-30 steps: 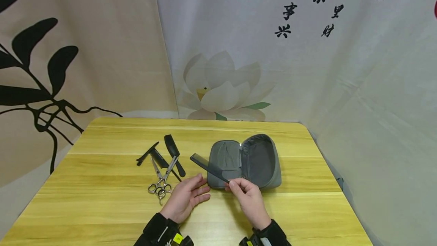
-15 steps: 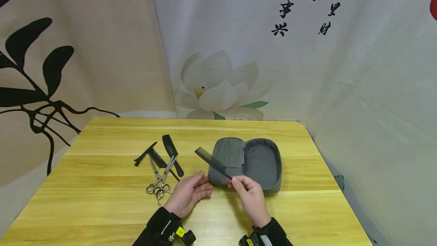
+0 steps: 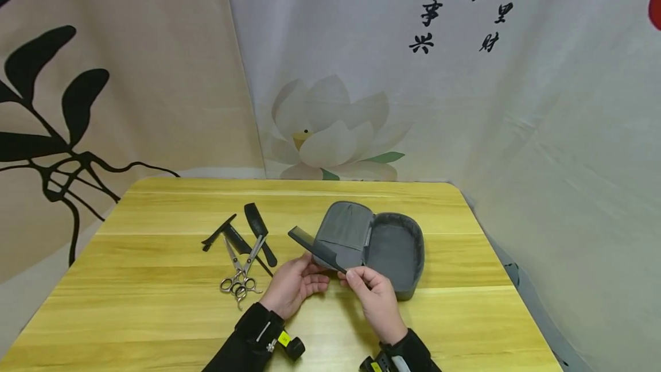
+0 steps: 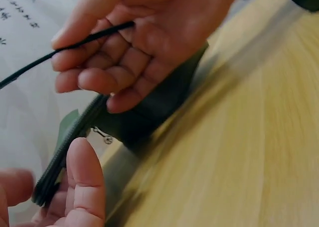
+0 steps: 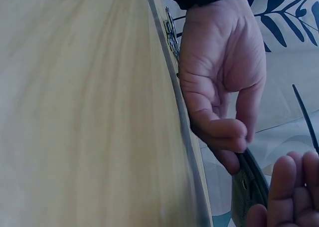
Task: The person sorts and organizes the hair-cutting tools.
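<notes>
1. One dark comb (image 3: 317,252), in the head view, is pinched at its handle end between the thumb and fingers of the right hand (image 3: 373,298). It is held aslant, its toothed end directed to the upper left, across the left half of the case in that view.
2. The grey case (image 3: 396,252) is laid unfolded on the wooden table (image 3: 129,280). Its pocketed left half is tilted up; its deeper right half is turned upward. The near left corner is gripped by the left hand (image 3: 294,287).
3. Left of that hand, metal scissors (image 3: 241,270) are placed, crossed by the thin end of a tailed comb (image 3: 237,240). A broad black comb (image 3: 255,220) and a slim black piece (image 3: 219,232) are positioned just beside. A printed backdrop (image 3: 330,16) is hung behind.
4. In the left wrist view, the dark comb is presented edge-on and held in curled fingers. A metal zip pull (image 4: 103,135) is noted on the case. The left hand is partly cropped, its thumb blurred.
5. In the right wrist view, the left thumb and fingertips are closely drawn together at the case's edge. The right hand is cropped; its hold cannot be told from this view.
</notes>
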A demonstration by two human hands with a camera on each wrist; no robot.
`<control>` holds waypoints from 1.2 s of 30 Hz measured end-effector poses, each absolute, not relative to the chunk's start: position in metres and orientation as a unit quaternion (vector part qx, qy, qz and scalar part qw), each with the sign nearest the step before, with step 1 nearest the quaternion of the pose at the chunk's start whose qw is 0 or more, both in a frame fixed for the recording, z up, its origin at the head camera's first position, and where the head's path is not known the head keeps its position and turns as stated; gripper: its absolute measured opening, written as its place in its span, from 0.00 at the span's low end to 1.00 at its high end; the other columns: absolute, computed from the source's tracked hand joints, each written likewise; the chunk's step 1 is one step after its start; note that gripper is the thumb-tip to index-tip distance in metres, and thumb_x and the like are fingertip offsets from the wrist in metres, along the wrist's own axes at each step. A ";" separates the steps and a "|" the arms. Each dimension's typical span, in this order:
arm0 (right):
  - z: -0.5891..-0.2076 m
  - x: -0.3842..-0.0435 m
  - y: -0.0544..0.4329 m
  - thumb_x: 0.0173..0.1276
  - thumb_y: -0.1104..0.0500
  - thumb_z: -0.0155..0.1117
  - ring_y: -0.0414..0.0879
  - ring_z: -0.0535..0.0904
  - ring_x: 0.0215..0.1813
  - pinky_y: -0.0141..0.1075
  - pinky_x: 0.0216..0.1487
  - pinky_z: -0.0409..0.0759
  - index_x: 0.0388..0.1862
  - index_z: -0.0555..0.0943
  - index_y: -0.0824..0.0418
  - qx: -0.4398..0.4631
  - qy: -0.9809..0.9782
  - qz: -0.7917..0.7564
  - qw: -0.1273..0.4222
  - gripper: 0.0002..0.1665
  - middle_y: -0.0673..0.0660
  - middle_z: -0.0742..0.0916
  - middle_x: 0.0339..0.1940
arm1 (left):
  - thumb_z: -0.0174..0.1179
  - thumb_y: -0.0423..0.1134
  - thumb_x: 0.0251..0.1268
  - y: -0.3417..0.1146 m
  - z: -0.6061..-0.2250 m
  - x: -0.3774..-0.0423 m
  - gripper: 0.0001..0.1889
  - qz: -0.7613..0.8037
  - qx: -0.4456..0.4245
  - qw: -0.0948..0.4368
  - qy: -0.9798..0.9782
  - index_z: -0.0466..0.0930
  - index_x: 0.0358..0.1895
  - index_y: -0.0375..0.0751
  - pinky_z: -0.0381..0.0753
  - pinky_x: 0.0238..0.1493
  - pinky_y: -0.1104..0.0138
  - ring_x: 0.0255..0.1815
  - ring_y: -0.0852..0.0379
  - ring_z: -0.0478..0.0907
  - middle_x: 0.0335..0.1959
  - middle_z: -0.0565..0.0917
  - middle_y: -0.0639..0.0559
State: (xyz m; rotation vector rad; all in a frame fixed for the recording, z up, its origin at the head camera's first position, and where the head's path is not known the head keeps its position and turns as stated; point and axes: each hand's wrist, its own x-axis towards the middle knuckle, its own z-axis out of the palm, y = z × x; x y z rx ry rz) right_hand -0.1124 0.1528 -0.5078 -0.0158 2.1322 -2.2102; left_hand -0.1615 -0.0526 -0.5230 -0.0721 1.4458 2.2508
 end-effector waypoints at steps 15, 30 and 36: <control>-0.509 -0.113 0.153 0.84 0.55 0.61 0.46 0.88 0.43 0.34 0.51 0.88 0.53 0.83 0.74 -0.005 0.690 -0.724 0.025 0.21 0.54 0.93 0.43 | 0.52 0.33 0.84 -0.053 -0.524 -0.151 0.17 0.799 -0.067 0.190 0.567 0.67 0.63 0.22 0.91 0.39 0.69 0.34 0.60 0.88 0.34 0.86 0.46; -0.504 -0.119 0.167 0.89 0.56 0.52 0.38 0.77 0.29 0.29 0.33 0.80 0.67 0.79 0.69 0.023 0.723 -0.685 -0.091 0.20 0.53 0.86 0.35 | 0.53 0.33 0.79 -0.067 -0.526 -0.125 0.24 0.792 -0.048 0.219 0.568 0.66 0.71 0.23 0.92 0.40 0.65 0.34 0.57 0.90 0.41 0.88 0.42; -0.505 -0.122 0.176 0.89 0.58 0.51 0.39 0.76 0.26 0.29 0.30 0.79 0.67 0.81 0.65 0.051 0.754 -0.643 -0.122 0.19 0.63 0.88 0.42 | 0.59 0.35 0.79 -0.069 -0.527 -0.125 0.18 0.807 -0.039 0.194 0.556 0.72 0.64 0.29 0.91 0.41 0.66 0.36 0.57 0.90 0.41 0.89 0.46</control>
